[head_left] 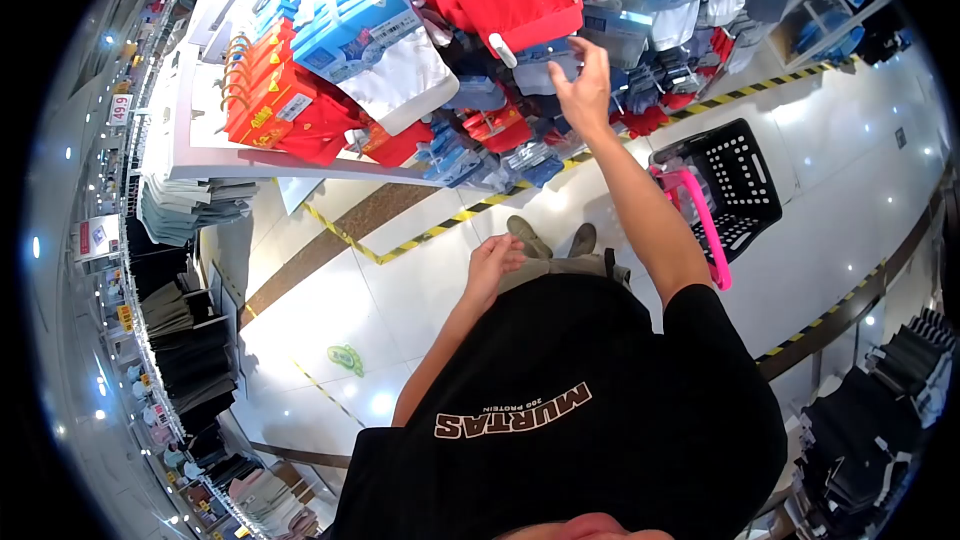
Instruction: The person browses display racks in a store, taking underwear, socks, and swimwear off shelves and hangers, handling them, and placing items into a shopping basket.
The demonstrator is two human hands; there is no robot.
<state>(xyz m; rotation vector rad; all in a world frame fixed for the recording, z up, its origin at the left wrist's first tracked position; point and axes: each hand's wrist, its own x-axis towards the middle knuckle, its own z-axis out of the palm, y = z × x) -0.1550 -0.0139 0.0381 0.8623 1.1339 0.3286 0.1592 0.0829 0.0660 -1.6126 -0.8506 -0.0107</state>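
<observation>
My right hand (585, 90) is raised at the hanging display, thumb and forefinger spread, with nothing visibly held. It is beside a blue-grey pack (545, 60), and I cannot tell whether it touches it. Just above hang red packs of clothing (520, 5) with printed card tops; a white hook end (502, 50) pokes out below them. Left of these is a white garment pack with a blue card top (365, 40), and more red packs (285, 105) hang farther left. My left hand (495, 262) hovers in front of my waist, fingers loosely bent and empty.
A black shopping basket (735, 180) with a pink handle (708, 225) is by my right forearm. Yellow-black tape (450, 223) marks the floor under the display. Clothing racks stand left (185, 340) and lower right (860, 440). My shoes (530, 237) are below.
</observation>
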